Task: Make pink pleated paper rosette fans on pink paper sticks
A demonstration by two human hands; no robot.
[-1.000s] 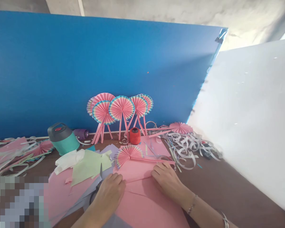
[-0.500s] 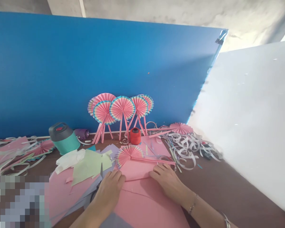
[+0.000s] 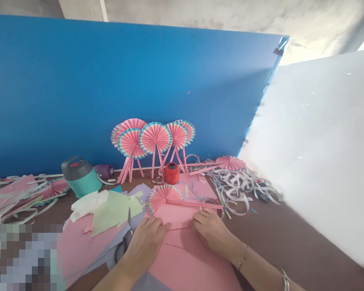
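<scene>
A pink sheet of paper [image 3: 177, 216] lies in front of me, with a narrow fold along its near edge. My left hand [image 3: 147, 242] grips the left end of that fold, its fingers curled and its thumb along the edge. At the right end, my right hand [image 3: 210, 230] pinches the same fold, fingers bent over the paper. Beneath both hands lies a larger pink sheet [image 3: 194, 258]. Just beyond the folded sheet rests a half-opened pleated paper fan [image 3: 164, 197], its long pink stick reaching right. Scissors [image 3: 120, 248] are partly hidden beside my left hand.
Several finished pink fans [image 3: 155, 138] lean against the blue panel [image 3: 139, 72]. A red spool [image 3: 172, 173] and a teal container [image 3: 81, 178] stand on the brown table [image 3: 279, 242]. Curled paper strips [image 3: 236, 186] pile up at right; green paper [image 3: 115, 208] lies at left.
My left hand has slid right along the folded edge, bringing the hands closer together. My right hand still holds the other end, with its fingers drawn in slightly.
</scene>
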